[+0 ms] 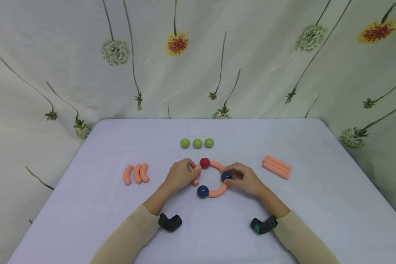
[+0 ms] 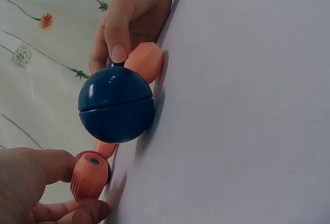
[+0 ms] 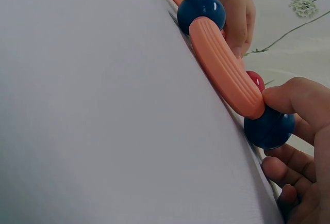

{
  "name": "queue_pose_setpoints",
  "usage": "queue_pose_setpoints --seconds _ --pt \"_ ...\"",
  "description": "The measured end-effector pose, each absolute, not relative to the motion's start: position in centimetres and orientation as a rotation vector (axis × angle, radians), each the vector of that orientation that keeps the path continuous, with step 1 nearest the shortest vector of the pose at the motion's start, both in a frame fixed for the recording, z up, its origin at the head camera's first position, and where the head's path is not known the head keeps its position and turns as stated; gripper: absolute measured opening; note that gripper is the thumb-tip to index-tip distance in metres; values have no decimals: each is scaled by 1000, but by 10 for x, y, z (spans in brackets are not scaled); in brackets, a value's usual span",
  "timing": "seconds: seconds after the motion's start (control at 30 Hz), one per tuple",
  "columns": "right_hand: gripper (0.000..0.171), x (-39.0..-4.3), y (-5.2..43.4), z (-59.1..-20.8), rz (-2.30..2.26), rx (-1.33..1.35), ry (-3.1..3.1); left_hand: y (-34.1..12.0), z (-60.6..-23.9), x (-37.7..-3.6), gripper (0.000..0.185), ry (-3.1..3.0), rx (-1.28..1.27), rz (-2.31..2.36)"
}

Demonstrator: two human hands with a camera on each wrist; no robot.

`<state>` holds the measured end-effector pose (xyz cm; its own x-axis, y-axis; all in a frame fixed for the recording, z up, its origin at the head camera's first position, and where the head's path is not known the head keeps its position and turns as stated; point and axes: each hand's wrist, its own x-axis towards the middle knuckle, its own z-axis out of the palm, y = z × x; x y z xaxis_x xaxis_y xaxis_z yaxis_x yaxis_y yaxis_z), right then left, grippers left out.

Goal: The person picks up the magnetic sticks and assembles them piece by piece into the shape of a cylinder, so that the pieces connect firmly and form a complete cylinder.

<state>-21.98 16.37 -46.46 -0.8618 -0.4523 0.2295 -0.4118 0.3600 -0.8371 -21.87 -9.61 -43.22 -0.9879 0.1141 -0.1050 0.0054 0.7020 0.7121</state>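
My left hand (image 1: 182, 173) pinches a curved orange rod (image 1: 196, 175) between thumb and fingers. Its upper end meets a red ball (image 1: 205, 162); the other end, with a dark round tip, is free in the left wrist view. My right hand (image 1: 245, 179) pinches a blue ball (image 1: 226, 176), thumb below and fingers above. One curved rod (image 1: 217, 165) runs from the red ball to this blue ball. Another curved rod (image 3: 224, 66) links it to a second blue ball (image 1: 202, 191), near the front. Together the pieces form a ring with a gap at lower left.
Three green balls (image 1: 197, 143) sit in a row behind the ring. Three curved orange rods (image 1: 137, 173) lie at left, and several straight orange rods (image 1: 277, 167) lie side by side at right. White cloth covers the table (image 1: 211, 234); a flower-print curtain (image 1: 198, 73) hangs behind.
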Motion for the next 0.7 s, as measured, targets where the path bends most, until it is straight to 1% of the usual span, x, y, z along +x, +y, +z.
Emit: queue_pose_setpoints --seconds 0.2,0.33,0.6,0.7 --pt "33 -218 163 -462 -1549 -804 2566 -94 -428 -220 26 2766 78 1117" --pt "33 -216 160 -458 -1530 -788 2578 -95 -427 -219 28 2764 70 1099" --pt "31 -198 153 -423 -1536 -792 2554 -98 -427 -215 30 2756 81 1077" --pt "31 -196 152 -421 -1536 -781 2551 -99 -427 -212 31 2750 83 1065"
